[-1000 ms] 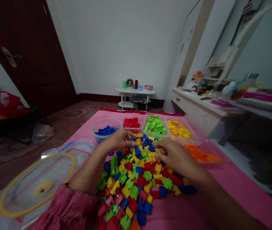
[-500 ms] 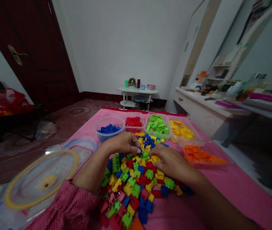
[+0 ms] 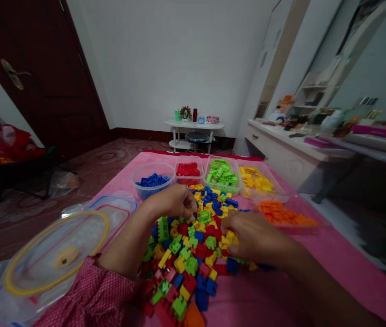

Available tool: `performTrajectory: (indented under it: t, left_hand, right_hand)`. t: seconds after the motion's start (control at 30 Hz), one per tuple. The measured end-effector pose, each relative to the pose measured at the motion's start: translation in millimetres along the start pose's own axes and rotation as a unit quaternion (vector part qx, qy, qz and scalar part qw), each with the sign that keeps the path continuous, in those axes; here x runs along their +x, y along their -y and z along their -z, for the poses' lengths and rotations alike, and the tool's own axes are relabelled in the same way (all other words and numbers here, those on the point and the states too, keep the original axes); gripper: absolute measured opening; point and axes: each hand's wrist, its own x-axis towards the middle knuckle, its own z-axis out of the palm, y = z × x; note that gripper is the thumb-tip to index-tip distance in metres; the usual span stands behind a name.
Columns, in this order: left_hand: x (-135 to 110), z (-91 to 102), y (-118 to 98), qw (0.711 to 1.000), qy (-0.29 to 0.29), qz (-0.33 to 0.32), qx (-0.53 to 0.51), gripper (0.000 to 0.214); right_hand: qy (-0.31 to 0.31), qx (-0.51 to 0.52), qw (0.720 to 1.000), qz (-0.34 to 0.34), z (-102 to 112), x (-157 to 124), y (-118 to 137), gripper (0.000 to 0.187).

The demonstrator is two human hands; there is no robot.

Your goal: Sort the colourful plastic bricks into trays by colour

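Observation:
A heap of mixed toy building bricks (image 3: 190,265), in red, green, blue and yellow, lies on the pink cloth before me. My left hand (image 3: 175,202) is over the far left of the heap, its fingers curled down and pinched together; whatever they grip is too small to make out. At the heap's right side is my right hand (image 3: 249,231), palm down, thumb and forefinger apart around some yellow bricks (image 3: 229,239) that lie among the others. Its remaining fingers are partly hidden.
Behind the heap stand clear tubs of blue bricks (image 3: 152,180), red bricks (image 3: 188,169), green bricks (image 3: 222,172) and yellow bricks (image 3: 256,178). A tub of orange bricks (image 3: 286,214) is on the right. Clear lids (image 3: 56,254) lie at the left.
My right hand has moved to the right, away from my left hand, uncovering bricks in the middle. The left hand stays in nearly the same place. The view has shifted slightly.

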Motion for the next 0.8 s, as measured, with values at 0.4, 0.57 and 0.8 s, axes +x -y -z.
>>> performTrajectory:
  t: [0.4,0.57,0.8]
  left_hand:
    - [6.5,-18.0,-10.0,0.996,-0.05,0.008,0.075,0.006]
    - [9.8,-12.5,-10.2,0.998,-0.049,-0.028,-0.03,0.025]
    - [14.1,-14.6,-19.9,0.966,-0.047,-0.031,-0.252,0.037]
  right_hand:
    - [-0.01,-0.047,0.999,-0.024,-7.6,4.9,20.3,0.023]
    - [-0.127,0.128,0.984,0.001,-4.2,10.6,-2.0,0.01]
    - [-0.126,0.621,0.771,-0.067,-6.5,24.7,5.9,0.008]
